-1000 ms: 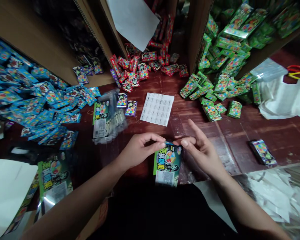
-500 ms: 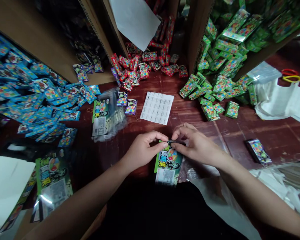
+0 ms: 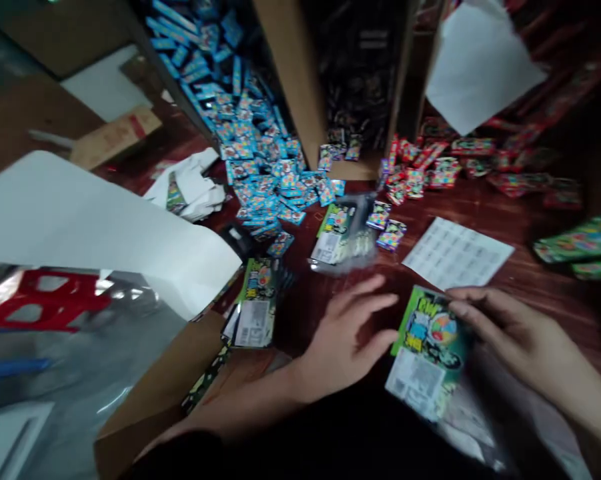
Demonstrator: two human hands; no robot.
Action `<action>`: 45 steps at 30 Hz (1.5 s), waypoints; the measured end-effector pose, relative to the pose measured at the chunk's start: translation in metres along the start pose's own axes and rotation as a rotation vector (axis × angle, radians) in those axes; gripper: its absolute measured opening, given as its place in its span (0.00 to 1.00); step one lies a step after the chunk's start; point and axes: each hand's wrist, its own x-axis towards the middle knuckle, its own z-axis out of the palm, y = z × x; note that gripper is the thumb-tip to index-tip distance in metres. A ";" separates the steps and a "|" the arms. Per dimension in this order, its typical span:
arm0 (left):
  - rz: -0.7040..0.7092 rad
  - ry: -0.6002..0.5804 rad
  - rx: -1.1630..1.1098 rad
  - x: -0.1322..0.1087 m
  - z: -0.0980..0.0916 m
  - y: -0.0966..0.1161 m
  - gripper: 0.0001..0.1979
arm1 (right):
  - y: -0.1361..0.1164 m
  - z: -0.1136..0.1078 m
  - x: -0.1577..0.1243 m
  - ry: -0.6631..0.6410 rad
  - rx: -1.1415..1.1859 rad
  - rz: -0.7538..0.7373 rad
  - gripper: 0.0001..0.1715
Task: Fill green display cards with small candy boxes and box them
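Observation:
Between thumb and fingers, my right hand [image 3: 517,340] pinches the top right corner of a flat, clear candy bag [image 3: 427,347] with green printing and a white label panel. My left hand [image 3: 350,340] is open with fingers apart, just left of the bag; its thumb tip lies near the bag's left edge, and whether they touch I cannot tell. Beyond the hands lies a white sheet of round stickers [image 3: 457,252]. Similar printed bags [image 3: 336,233] lie in a stack up and left of it, and more bags [image 3: 255,303] lie farther left.
Blue candy boxes [image 3: 260,160] spill from a cardboard carton at the back left. Purple boxes [image 3: 391,235], red boxes [image 3: 445,172] and green boxes [image 3: 580,239] lie across the table. A white sheet [image 3: 110,213] covers part of the left side, above a cardboard box [image 3: 145,393].
The view has swung left. My left hand has let go of the bag's top edge and opened apart from it, while my right hand keeps hold of the bag.

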 end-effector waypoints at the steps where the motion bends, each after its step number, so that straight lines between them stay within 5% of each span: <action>1: -0.029 0.182 0.129 -0.021 -0.019 -0.008 0.26 | -0.010 0.011 0.019 0.053 0.057 -0.004 0.18; 3: -0.123 0.527 0.353 -0.068 -0.053 -0.028 0.36 | -0.041 0.042 0.058 0.120 0.170 -0.046 0.18; 4: -0.172 0.604 0.423 -0.091 -0.065 -0.039 0.41 | -0.060 0.063 0.078 0.117 0.222 -0.087 0.17; 7: -0.286 0.598 0.584 -0.140 -0.077 -0.067 0.63 | -0.114 0.141 0.127 -0.044 0.271 -0.221 0.14; 9: -0.303 0.586 0.681 -0.150 -0.069 -0.079 0.70 | -0.141 0.194 0.147 -0.148 0.168 -0.242 0.12; 12: -0.308 0.593 0.776 -0.143 -0.058 -0.091 0.56 | -0.163 0.250 0.160 -0.196 0.080 -0.281 0.11; 15: -0.330 0.508 0.787 -0.138 -0.068 -0.106 0.39 | -0.171 0.268 0.164 -0.182 -0.025 -0.302 0.12; 19: -0.365 0.408 0.799 -0.145 -0.108 -0.137 0.35 | -0.159 0.246 0.168 -0.132 -0.154 -0.295 0.24; 24: -0.330 0.274 0.759 -0.148 -0.151 -0.166 0.34 | -0.096 0.188 0.152 -0.256 -0.540 -0.388 0.51; 29: -0.184 0.361 0.850 -0.140 -0.160 -0.134 0.54 | -0.038 0.142 0.109 -0.207 -0.526 -0.606 0.19; 32: -0.007 0.553 0.838 -0.120 -0.137 -0.087 0.61 | -0.036 0.123 0.075 -0.039 -0.400 -0.603 0.18; 34: -0.077 0.556 0.580 -0.092 -0.107 -0.058 0.54 | -0.046 0.111 0.049 0.080 -0.283 -0.628 0.19; 37: -0.408 0.356 -0.243 -0.034 -0.055 -0.034 0.32 | -0.060 0.095 0.008 0.047 -0.184 -0.800 0.23; 39: -0.578 0.157 -0.581 0.004 -0.026 -0.033 0.29 | -0.063 0.084 -0.011 -0.079 -0.204 -0.893 0.23; 42: -0.527 0.006 -0.621 0.039 0.005 -0.037 0.23 | -0.056 0.064 -0.016 -0.099 -0.261 -0.760 0.34; 45: -0.342 -0.205 -0.453 0.049 0.024 -0.034 0.19 | -0.044 0.041 0.001 0.140 -0.332 -0.452 0.35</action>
